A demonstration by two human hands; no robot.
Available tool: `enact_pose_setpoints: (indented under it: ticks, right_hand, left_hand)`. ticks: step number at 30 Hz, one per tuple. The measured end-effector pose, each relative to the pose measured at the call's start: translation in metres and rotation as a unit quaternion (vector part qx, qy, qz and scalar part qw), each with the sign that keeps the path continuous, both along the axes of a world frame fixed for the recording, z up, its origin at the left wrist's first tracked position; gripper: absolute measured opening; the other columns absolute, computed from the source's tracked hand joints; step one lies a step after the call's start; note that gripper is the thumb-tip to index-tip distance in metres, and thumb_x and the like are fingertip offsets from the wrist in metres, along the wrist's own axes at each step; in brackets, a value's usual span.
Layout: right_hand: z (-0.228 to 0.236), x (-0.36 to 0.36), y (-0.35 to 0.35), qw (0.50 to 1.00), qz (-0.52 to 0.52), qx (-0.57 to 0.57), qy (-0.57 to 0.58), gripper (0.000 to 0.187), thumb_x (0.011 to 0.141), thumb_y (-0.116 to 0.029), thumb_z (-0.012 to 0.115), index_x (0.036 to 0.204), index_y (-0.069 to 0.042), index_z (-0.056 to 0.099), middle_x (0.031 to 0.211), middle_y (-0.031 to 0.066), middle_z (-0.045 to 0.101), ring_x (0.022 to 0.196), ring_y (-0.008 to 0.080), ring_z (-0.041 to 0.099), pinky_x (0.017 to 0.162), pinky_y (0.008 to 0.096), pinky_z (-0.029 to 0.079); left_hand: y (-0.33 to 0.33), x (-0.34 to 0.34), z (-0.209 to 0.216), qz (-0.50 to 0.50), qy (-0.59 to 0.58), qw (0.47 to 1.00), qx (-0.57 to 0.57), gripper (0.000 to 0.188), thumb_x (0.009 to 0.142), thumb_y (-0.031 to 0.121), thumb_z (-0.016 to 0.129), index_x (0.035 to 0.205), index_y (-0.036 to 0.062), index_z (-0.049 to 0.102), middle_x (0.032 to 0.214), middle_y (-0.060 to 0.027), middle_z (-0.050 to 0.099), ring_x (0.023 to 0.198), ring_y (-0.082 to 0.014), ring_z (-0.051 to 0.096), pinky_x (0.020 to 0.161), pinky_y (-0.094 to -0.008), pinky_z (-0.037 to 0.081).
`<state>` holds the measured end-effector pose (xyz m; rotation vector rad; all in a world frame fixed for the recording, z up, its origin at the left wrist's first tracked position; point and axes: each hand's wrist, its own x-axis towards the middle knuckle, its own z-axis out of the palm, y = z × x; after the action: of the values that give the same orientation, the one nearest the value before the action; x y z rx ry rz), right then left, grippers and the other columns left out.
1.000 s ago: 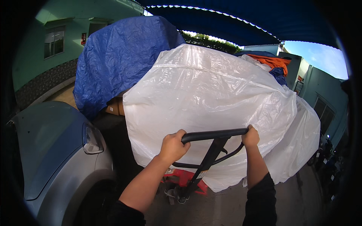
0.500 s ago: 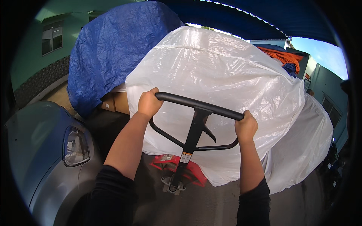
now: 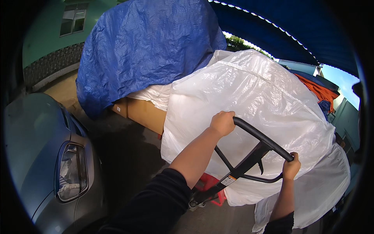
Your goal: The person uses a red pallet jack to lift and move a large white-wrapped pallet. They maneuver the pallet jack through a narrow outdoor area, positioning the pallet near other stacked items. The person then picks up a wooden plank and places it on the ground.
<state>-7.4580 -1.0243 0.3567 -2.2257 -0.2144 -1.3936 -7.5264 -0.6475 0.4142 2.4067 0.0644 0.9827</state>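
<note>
Both hands grip the black loop handle [image 3: 263, 136] of a red pallet jack. My left hand [image 3: 223, 123] is wrapped round the handle's left upper corner, and my right hand [image 3: 291, 167] round its right end. A small black lever [image 3: 260, 167] sits inside the loop, with no finger on it. The handle's shaft slants down to the red pallet jack body [image 3: 208, 181], partly under a white plastic sheet [image 3: 249, 101]. That sheet drapes over a large bulky load directly ahead; what it covers is hidden.
A grey car [image 3: 46, 156] with its headlight stands close on the left. Behind the load, a blue tarp [image 3: 144, 50] covers another pile, with cardboard boxes [image 3: 146, 116] showing beneath. An orange cloth [image 3: 319, 91] lies at the far right. A green wall [image 3: 43, 46] is at the far left.
The handle has swung to the right and turned clockwise in view, both hands still on it. More of the cardboard boxes shows, and the sheeted load sits further right.
</note>
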Motion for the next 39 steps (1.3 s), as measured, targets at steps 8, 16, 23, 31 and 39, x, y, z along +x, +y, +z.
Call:
enact_pose_setpoints:
  ticks: [8,16,23,31,39]
  right_hand:
    - [-0.003,0.07,0.011,0.999,0.037,-0.012,-0.022,0.012,0.08,0.001,0.061,0.09,-0.003,0.065,0.073,0.0241,0.066,0.071,0.043,0.067,0.064,0.0457,0.051]
    - [0.013,0.186,0.011,0.999,0.029,0.004,0.02,0.01,0.08,0.002,0.06,0.088,-0.003,0.064,0.074,0.0231,0.067,0.073,0.0428,0.067,0.065,0.0456,0.052]
    - [0.039,0.198,0.063,0.993,-0.102,-0.012,0.051,0.006,0.08,-0.006,0.063,0.084,-0.004,0.066,0.072,0.0225,0.067,0.07,0.0429,0.067,0.064,0.0493,0.052]
    - [0.064,0.245,0.093,0.982,-0.168,0.027,0.087,0.008,0.077,-0.007,0.067,0.085,-0.008,0.069,0.072,0.0176,0.069,0.069,0.0384,0.068,0.064,0.0474,0.054]
    - [0.054,0.303,0.044,0.995,0.017,0.042,0.094,0.018,0.075,-0.007,0.069,0.092,-0.008,0.065,0.075,0.0141,0.067,0.066,0.0357,0.067,0.061,0.046,0.053]
  left_hand:
    - [0.014,0.071,-0.009,-0.033,-0.022,0.999,0.027,0.012,0.078,0.015,0.067,0.088,0.0068,0.067,0.08,-0.0168,0.07,0.08,-0.0377,0.068,0.075,-0.0453,0.055]
    - [0.011,0.177,0.005,-0.047,-0.019,0.999,0.004,0.012,0.077,0.013,0.067,0.087,0.0078,0.067,0.082,-0.0176,0.07,0.084,-0.0383,0.068,0.078,-0.0473,0.055]
    - [0.046,0.324,0.026,-0.041,0.036,0.996,-0.075,0.011,0.081,0.014,0.066,0.089,0.0076,0.069,0.086,-0.0183,0.071,0.086,-0.0392,0.068,0.077,-0.0461,0.055]
    - [0.026,0.496,0.04,-0.109,0.062,0.991,-0.047,0.015,0.079,0.017,0.074,0.087,0.0049,0.067,0.082,-0.0189,0.069,0.084,-0.0387,0.068,0.073,-0.0442,0.053]
    - [0.01,0.559,0.027,-0.108,0.018,0.99,-0.089,0.007,0.079,0.003,0.068,0.079,0.0001,0.061,0.065,-0.0125,0.064,0.064,-0.0225,0.065,0.059,-0.0369,0.049]
